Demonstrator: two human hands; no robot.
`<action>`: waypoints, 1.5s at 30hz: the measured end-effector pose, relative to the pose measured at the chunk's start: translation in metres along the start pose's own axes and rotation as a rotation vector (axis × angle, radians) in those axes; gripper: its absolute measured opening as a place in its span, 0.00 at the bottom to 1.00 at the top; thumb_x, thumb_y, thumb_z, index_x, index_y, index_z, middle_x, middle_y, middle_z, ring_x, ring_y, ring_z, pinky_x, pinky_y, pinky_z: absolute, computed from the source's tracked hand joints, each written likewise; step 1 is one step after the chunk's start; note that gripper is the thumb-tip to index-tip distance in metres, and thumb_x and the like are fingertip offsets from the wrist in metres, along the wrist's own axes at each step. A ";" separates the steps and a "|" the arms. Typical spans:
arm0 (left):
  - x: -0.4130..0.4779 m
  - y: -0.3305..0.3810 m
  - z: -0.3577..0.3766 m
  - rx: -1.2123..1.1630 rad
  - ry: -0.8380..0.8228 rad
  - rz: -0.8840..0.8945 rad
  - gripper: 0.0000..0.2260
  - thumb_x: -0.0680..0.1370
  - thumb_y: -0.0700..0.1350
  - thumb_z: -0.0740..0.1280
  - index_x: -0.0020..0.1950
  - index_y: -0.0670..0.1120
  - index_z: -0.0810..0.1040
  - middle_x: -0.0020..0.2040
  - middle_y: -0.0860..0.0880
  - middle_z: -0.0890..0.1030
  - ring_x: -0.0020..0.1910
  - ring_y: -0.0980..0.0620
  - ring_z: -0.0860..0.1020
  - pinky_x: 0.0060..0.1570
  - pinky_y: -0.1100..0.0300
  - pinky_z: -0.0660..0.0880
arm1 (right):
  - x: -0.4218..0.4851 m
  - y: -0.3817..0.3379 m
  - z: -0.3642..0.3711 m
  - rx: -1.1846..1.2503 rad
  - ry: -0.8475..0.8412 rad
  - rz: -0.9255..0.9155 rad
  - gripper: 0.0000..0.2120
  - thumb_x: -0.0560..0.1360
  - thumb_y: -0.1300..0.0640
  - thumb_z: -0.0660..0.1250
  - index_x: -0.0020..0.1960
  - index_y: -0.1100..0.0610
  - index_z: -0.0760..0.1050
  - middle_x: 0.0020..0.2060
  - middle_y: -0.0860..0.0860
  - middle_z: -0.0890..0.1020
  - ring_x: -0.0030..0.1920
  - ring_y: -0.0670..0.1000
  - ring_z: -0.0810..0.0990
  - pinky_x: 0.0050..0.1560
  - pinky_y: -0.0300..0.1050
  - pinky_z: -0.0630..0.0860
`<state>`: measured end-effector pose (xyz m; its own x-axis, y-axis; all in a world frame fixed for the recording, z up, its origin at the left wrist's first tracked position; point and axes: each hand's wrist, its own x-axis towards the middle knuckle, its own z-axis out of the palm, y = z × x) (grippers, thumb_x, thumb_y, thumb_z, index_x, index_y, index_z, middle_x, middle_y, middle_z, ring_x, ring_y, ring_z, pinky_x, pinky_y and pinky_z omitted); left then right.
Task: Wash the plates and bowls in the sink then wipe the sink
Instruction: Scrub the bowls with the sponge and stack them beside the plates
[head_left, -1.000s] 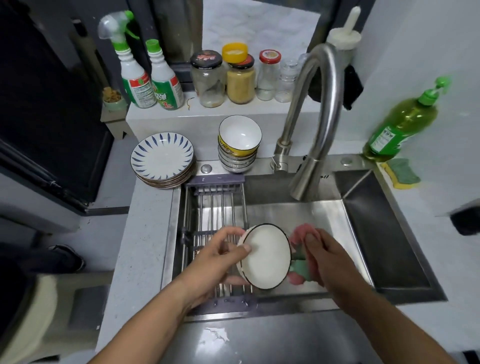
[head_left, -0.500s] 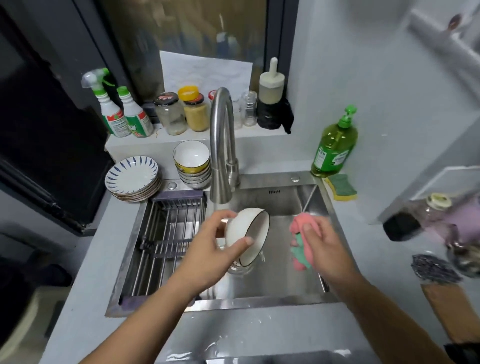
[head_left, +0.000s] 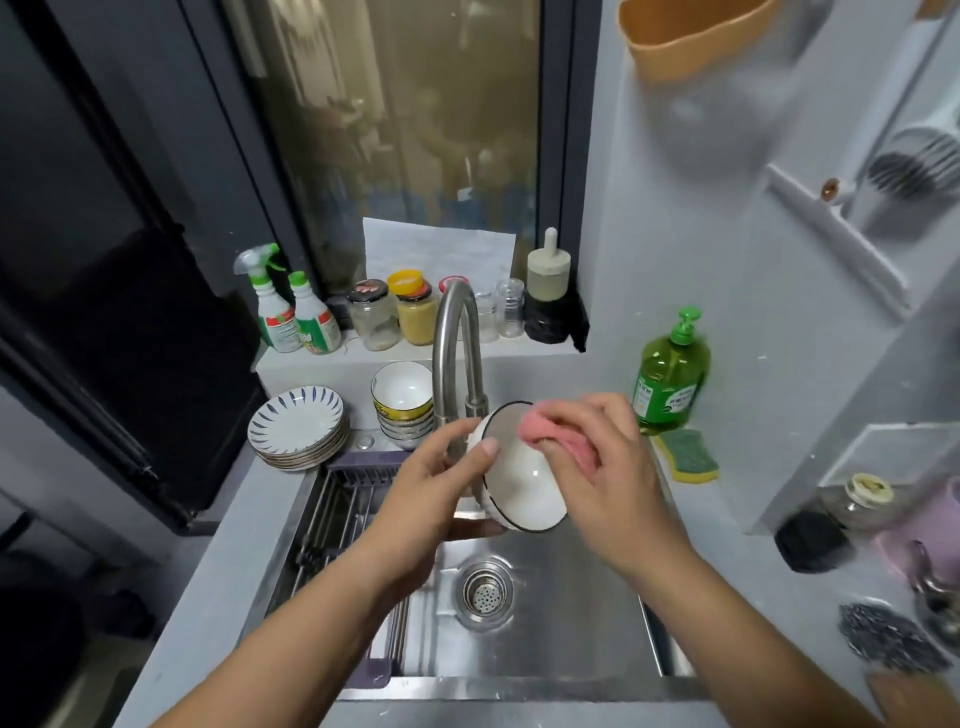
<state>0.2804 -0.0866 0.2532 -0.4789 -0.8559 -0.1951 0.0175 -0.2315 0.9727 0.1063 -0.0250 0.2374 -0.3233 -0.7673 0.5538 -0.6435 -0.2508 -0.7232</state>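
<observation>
Over the steel sink (head_left: 550, 639) I hold a white bowl with a dark rim (head_left: 519, 480), tilted toward me. My left hand (head_left: 441, 486) grips it from the left, thumb on the rim. My right hand (head_left: 597, 467) grips a pink sponge (head_left: 558, 434) and presses it against the bowl's upper inside edge. A stack of blue-striped plates (head_left: 297, 426) sits on the counter at the sink's back left. Beside it stands a stack of bowls (head_left: 402, 405), the top one white inside.
The curved tap (head_left: 457, 358) rises right behind the bowl. A drying rack (head_left: 343, 514) spans the sink's left part, and the drain strainer (head_left: 484, 592) lies below my hands. Green dish soap (head_left: 672, 374) and a yellow-green sponge (head_left: 688, 454) sit at the right. Jars and spray bottles (head_left: 291, 312) line the sill.
The view has tipped up toward the window. I have raised the bowl higher, close to the tap, and my right hand has brought the pink sponge from beside the bowl onto its inside.
</observation>
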 end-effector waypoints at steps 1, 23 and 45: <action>-0.002 0.003 0.000 -0.035 -0.026 0.003 0.13 0.80 0.49 0.70 0.65 0.52 0.81 0.55 0.43 0.83 0.46 0.53 0.83 0.49 0.42 0.83 | 0.004 -0.002 0.005 -0.063 -0.059 -0.096 0.10 0.76 0.61 0.71 0.54 0.49 0.83 0.52 0.47 0.76 0.55 0.39 0.75 0.59 0.31 0.70; -0.009 0.055 -0.037 -0.211 -0.037 -0.250 0.06 0.79 0.42 0.69 0.54 0.42 0.79 0.39 0.41 0.84 0.38 0.44 0.85 0.39 0.45 0.85 | 0.010 -0.011 0.005 -0.452 -0.497 -0.523 0.15 0.76 0.45 0.68 0.62 0.44 0.76 0.56 0.42 0.81 0.62 0.48 0.77 0.75 0.62 0.60; -0.004 0.024 -0.073 -0.492 -0.647 -0.370 0.52 0.67 0.80 0.60 0.73 0.39 0.76 0.69 0.31 0.77 0.61 0.33 0.81 0.65 0.32 0.72 | 0.015 -0.071 0.009 -0.034 -0.646 -0.213 0.10 0.75 0.47 0.72 0.46 0.54 0.80 0.42 0.46 0.79 0.48 0.47 0.78 0.50 0.45 0.76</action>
<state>0.3472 -0.1223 0.2686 -0.9276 -0.2928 -0.2320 0.0668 -0.7410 0.6682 0.1535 -0.0240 0.2938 0.2852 -0.9043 0.3176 -0.6723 -0.4249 -0.6062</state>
